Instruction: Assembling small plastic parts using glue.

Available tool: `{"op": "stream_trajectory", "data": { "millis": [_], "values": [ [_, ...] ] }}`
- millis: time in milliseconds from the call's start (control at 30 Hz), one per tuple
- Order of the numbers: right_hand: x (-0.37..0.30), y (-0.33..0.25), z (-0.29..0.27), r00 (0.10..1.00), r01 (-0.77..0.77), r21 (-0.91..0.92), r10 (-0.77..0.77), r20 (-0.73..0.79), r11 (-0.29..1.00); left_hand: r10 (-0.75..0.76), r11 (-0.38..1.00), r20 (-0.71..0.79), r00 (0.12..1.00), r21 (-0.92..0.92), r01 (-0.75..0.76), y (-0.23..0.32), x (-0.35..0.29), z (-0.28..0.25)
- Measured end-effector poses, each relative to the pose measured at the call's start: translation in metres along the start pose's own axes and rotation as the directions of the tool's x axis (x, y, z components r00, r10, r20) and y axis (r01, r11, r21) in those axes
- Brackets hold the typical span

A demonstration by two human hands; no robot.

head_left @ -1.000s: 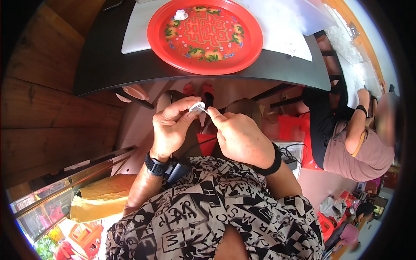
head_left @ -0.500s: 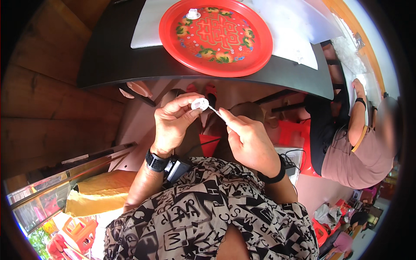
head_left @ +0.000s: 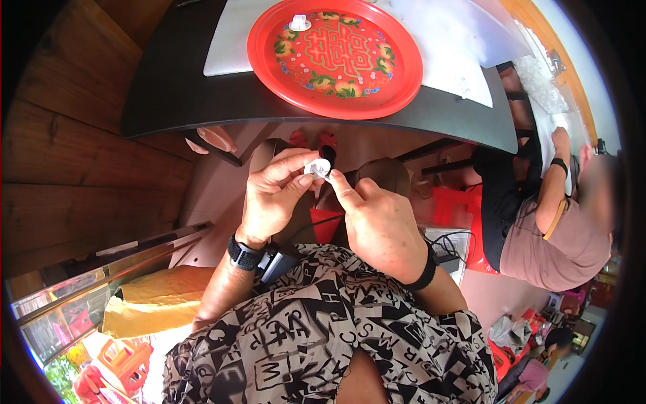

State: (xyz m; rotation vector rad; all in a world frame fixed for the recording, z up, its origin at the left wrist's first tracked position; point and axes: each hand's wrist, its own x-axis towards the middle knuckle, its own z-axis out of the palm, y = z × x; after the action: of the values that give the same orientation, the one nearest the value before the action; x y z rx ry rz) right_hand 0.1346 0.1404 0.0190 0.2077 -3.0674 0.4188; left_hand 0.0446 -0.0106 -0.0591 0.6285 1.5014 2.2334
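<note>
A small round white plastic piece (head_left: 317,167) is pinched between the thumb and fingers of my left hand (head_left: 272,202), held up over my lap. My right hand (head_left: 385,232) is closed around a thin, slender tool, mostly hidden now by the fingers. Its index finger stretches along the tool and reaches the lower right edge of the white piece. A similar white piece (head_left: 299,24) with a raised block lies at the far left of a round red tray (head_left: 264,73), which bears a fruit and flower pattern.
The tray rests on a white sheet (head_left: 225,50) over a black table (head_left: 165,94). At the right, a co-worker (head_left: 558,256) sits with hands at a pale work surface. Wooden panels (head_left: 87,222) stand at the left, above a yellow-brown bag (head_left: 158,303) and a red plastic stool (head_left: 124,367).
My right hand has moved left and closer, its index fingertip now at the white piece. My left hand has tilted the piece and shifted it slightly right. The co-worker's hands have moved.
</note>
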Motion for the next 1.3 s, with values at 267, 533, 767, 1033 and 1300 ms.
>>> {"op": "stream_trajectory", "data": {
  "millis": [267, 533, 767, 1033, 1300],
  "values": [
    [0.010, 0.004, -0.012, 0.981, 0.085, -0.036, -0.078, 0.175, 0.996, 0.104, 0.982, 0.107, 0.989, 0.145, -0.119, -0.002, 0.002, -0.001],
    [0.004, 0.016, -0.001, 0.998, 0.062, 0.218, -0.054, -0.043, 0.974, 0.026, 0.999, 0.024, 0.999, -0.036, -0.025, 0.003, 0.005, -0.001],
    [-0.001, 0.016, -0.009, 0.953, -0.006, 0.598, 0.186, -0.241, 0.802, 0.036, 0.986, 0.050, 0.998, -0.165, -0.027, 0.012, 0.005, 0.007],
    [0.009, 0.013, -0.005, 0.942, 0.015, 0.727, 0.234, -0.241, 0.687, 0.059, 0.985, 0.080, 0.995, -0.169, -0.045, 0.012, 0.009, 0.014],
    [0.013, 0.021, -0.004, 0.949, 0.056, 0.726, 0.189, -0.252, 0.685, 0.030, 0.985, 0.100, 0.995, -0.170, -0.013, 0.018, 0.010, 0.021]
  ]
}}
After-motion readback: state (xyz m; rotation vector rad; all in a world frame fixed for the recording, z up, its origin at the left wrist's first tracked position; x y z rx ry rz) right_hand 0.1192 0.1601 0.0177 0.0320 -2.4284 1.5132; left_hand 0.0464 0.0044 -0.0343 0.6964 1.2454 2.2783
